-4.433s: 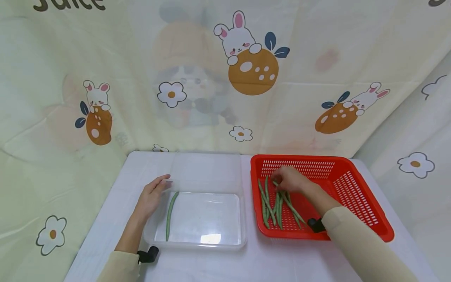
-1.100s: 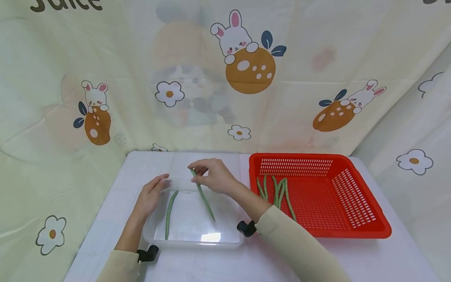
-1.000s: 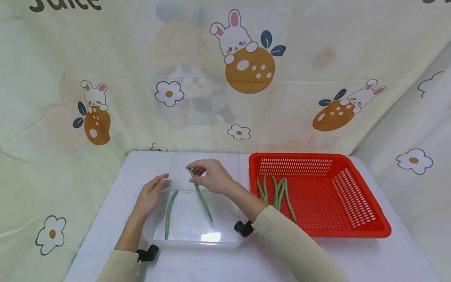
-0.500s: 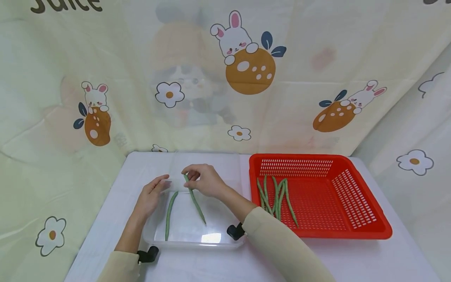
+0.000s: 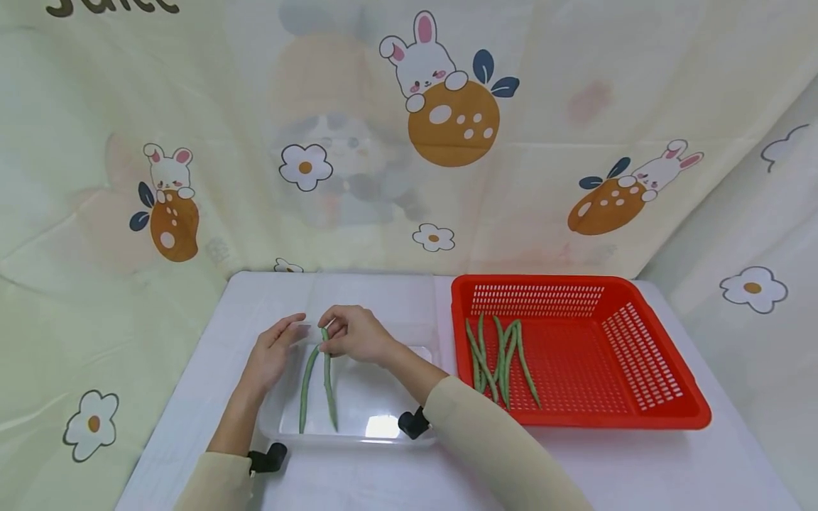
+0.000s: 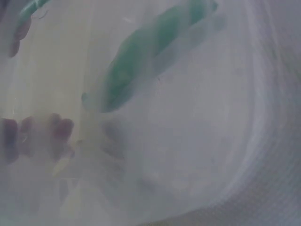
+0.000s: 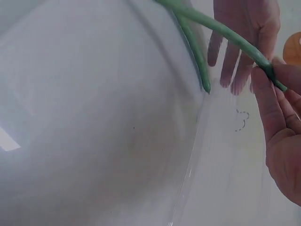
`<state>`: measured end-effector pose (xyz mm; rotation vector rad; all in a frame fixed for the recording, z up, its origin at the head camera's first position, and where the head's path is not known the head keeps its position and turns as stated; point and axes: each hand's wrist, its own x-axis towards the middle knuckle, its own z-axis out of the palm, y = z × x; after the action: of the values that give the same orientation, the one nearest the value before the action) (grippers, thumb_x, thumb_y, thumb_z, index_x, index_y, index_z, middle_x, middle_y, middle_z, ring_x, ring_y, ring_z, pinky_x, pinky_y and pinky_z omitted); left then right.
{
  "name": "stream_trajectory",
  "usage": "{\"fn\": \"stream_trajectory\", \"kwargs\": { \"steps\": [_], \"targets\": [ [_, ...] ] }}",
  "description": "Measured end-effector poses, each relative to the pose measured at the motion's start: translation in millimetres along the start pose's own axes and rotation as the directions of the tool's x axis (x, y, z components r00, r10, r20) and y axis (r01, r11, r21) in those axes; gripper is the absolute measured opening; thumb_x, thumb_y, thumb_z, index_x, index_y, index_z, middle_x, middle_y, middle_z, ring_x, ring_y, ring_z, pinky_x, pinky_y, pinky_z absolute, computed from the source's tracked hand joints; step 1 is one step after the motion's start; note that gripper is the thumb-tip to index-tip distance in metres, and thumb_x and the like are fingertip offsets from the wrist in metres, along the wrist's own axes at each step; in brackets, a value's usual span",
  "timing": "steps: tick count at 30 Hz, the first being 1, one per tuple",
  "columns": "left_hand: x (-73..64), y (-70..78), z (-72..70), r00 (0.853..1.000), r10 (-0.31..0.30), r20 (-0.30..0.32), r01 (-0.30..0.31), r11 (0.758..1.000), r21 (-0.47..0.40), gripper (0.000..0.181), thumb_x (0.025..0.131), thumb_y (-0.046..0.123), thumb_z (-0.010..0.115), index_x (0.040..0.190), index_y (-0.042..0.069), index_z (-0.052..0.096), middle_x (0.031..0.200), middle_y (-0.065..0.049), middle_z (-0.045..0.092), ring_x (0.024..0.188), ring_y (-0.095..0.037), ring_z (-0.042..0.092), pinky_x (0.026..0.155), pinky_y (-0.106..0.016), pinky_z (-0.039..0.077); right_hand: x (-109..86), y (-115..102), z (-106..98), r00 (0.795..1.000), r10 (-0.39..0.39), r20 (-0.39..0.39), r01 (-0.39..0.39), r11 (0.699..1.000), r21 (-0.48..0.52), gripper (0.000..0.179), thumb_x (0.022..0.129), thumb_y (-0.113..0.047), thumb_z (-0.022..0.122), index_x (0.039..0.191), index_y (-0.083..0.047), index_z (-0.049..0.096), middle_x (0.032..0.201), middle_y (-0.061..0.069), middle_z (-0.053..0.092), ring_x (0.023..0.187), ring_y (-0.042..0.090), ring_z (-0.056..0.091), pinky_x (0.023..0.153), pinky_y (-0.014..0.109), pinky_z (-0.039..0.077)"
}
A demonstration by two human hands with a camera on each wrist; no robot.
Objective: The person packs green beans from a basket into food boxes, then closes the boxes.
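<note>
Green bean (image 5: 330,394) | pinched in right hand (image 5: 359,336) | near left hand (image 5: 271,355)

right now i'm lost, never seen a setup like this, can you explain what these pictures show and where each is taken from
There is no machine here, just a person's two bare hands. The head camera looks forward and down over everything; a camera on each wrist gives a close view. The left wrist's picture is blurry, with a green shape seen through cloudy plastic.

On the white table are a clear box and a red basket with green beans in it. The right hand pinches one bean near its end, over the box. Another bean lies inside. The left hand is at the box's left side, fingers nearly straight.
</note>
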<state>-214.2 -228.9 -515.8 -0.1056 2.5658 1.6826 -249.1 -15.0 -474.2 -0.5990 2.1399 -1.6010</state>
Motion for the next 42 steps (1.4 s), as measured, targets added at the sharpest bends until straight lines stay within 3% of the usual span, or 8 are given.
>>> {"fn": "stream_trajectory", "kwargs": {
  "steps": [6,12,16,26,29,37,42],
  "targets": [
    [-0.5,-2.8,0.1,1.000,0.005,0.005,-0.005,1.000,0.014,0.048,0.114,0.037,0.039,0.152,0.012,0.051,0.147,-0.019,0.061,0.143,-0.038,0.052,0.120,-0.060,0.036,-1.1,-3.3,8.3,0.998,0.036,0.057,-0.036,0.999,0.005,0.030,0.086,0.005,0.081,0.112,-0.004,0.069,0.088,0.009,0.070,0.074,0.013,0.071,0.071,0.031,0.064],
    [-0.6,-0.4,0.5,1.000,-0.002,-0.009,0.002,1.000,0.027,0.047,0.114,0.036,0.038,0.152,0.012,0.052,0.147,-0.019,0.061,0.144,-0.038,0.051,0.120,-0.060,0.035,-1.1,-4.3,8.8,0.996,0.049,0.071,-0.043,0.995,-0.090,0.029,0.087,0.003,0.081,0.113,-0.002,0.069,0.087,0.009,0.072,0.070,0.012,0.071,0.066,0.026,0.061],
    [-0.6,3.6,0.4,1.000,-0.013,-0.008,0.013,1.000,0.016,0.046,0.114,0.036,0.039,0.152,0.013,0.052,0.146,-0.020,0.061,0.144,-0.038,0.051,0.121,-0.060,0.035,-0.6,-3.5,7.3,0.996,0.049,0.072,-0.039,0.989,-0.144,0.032,0.086,0.000,0.082,0.115,0.002,0.068,0.082,0.005,0.072,0.066,0.008,0.068,0.061,0.021,0.055],
    [-0.8,3.3,0.2,1.000,-0.007,-0.008,0.007,1.000,0.014,0.047,0.114,0.036,0.038,0.152,0.011,0.051,0.144,-0.020,0.063,0.143,-0.038,0.052,0.120,-0.060,0.034,-0.5,-4.0,8.4,0.997,0.040,0.070,-0.030,0.990,-0.138,0.031,0.085,-0.002,0.084,0.110,-0.006,0.066,0.086,0.003,0.073,0.069,0.008,0.069,0.061,0.021,0.053],
    [-0.9,2.2,-0.1,1.000,-0.009,-0.009,0.009,1.000,0.003,0.046,0.114,0.035,0.038,0.152,0.011,0.051,0.143,-0.021,0.063,0.143,-0.038,0.052,0.120,-0.059,0.034,-1.3,-5.0,9.4,0.997,0.050,0.066,-0.039,0.986,-0.165,0.033,0.084,-0.003,0.085,0.110,-0.002,0.064,0.083,0.002,0.072,0.067,0.008,0.067,0.060,0.021,0.050],
    [-0.8,0.1,0.1,1.000,-0.022,0.007,0.022,1.000,-0.004,0.047,0.114,0.036,0.039,0.153,0.012,0.050,0.144,-0.020,0.063,0.143,-0.038,0.052,0.121,-0.059,0.033,-0.4,-2.4,9.3,0.998,0.061,-0.020,-0.064,0.988,-0.142,0.039,0.083,-0.007,0.087,0.114,0.001,0.065,0.084,-0.002,0.068,0.073,0.008,0.061,0.063,0.022,0.048],
    [-0.3,0.0,0.3,1.000,-0.008,0.004,0.008,1.000,-0.001,0.046,0.114,0.034,0.039,0.152,0.012,0.051,0.143,-0.021,0.063,0.143,-0.039,0.052,0.120,-0.060,0.035,1.9,-0.8,8.5,0.998,0.055,0.041,-0.044,0.970,-0.240,0.033,0.085,-0.006,0.084,0.113,0.002,0.069,0.083,-0.002,0.068,0.070,0.006,0.060,0.063,0.019,0.046]
  ]
}}
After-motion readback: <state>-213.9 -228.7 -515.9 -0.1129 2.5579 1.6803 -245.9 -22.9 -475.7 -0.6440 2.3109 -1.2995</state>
